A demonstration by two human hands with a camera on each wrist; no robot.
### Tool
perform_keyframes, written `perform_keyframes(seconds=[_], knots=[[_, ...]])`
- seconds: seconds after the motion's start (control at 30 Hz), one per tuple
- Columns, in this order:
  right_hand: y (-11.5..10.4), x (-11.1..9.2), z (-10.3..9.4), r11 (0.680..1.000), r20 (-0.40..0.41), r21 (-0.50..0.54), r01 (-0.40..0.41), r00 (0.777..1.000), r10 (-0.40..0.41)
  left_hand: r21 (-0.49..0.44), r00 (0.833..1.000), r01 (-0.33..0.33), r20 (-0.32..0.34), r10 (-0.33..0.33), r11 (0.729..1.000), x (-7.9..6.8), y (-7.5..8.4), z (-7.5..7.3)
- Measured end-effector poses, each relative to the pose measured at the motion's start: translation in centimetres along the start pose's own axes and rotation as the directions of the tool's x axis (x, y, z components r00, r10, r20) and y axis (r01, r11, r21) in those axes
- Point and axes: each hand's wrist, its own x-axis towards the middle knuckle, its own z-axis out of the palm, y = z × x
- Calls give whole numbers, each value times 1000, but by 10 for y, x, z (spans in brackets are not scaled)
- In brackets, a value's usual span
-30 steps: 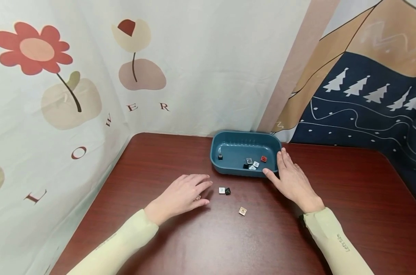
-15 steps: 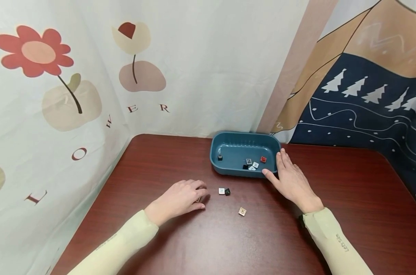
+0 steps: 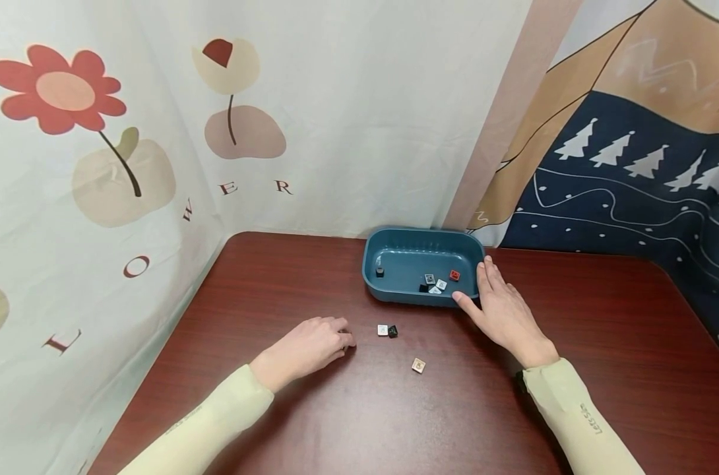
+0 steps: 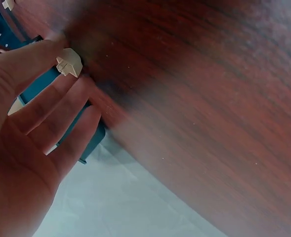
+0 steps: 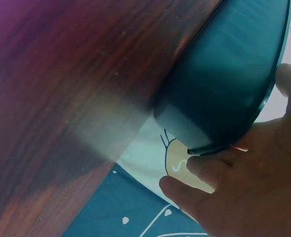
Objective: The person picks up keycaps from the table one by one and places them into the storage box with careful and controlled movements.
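Note:
My left hand (image 3: 306, 349) is low over the table, left of the loose keycaps. Its thumb and fingers pinch a beige keycap (image 4: 69, 62), which the head view hides behind the fingers. A white keycap (image 3: 382, 330) and a black keycap (image 3: 393, 331) lie side by side just right of this hand. Closer to me lies another beige keycap (image 3: 418, 365). My right hand (image 3: 508, 316) rests against the right end of the blue tray (image 3: 419, 298), fingers extended along its side and thumb at the front rim. The right wrist view shows fingers at that rim too.
Inside the tray are several keycaps, including a red keycap (image 3: 455, 276) and a dark keycap (image 3: 380, 272) at the left. The brown table (image 3: 288, 277) meets a white printed curtain (image 3: 347, 132) behind the tray.
The left hand's fingers have curled inward around the beige keycap and drawn slightly left. The right hand has stayed at the tray's end, and the other keycaps lie as before.

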Motion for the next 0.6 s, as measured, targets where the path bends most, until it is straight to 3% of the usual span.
perform_keyframes(seconds=[0.6], knots=[[0, 1, 0, 1000, 4, -2, 2, 1000, -2, 2, 999, -39, -37, 40, 999, -1, -1, -2]])
